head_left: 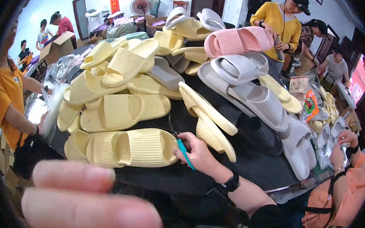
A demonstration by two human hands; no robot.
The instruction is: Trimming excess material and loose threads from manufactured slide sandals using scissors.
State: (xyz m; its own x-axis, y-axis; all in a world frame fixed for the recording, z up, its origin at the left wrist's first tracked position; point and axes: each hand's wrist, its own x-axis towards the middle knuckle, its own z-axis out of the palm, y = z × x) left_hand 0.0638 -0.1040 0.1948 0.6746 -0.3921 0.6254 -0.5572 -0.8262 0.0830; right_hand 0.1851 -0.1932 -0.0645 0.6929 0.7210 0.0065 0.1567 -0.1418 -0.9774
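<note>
My right hand (197, 153) is closed on a teal-handled tool (184, 155); a thin dark part stretches beyond the handle, and I cannot make out its exact kind. The hand rests at the right end of a pale yellow slipper (131, 148) lying near the table's front edge. A second yellow slipper is partly hidden under its left end. Very close and blurred at lower left is my left hand (83, 203), fingers stretched out and nothing seen in them. Right of the tool, a pair of yellow slippers (208, 121) leans on its side.
Piled yellow slippers (126, 111), grey slippers (259, 103) and a pink slipper (238, 41) cover much of the black table (161, 180). A person in orange (8, 103) stands at the left; another person's hands (339, 150) work at right. More people are behind.
</note>
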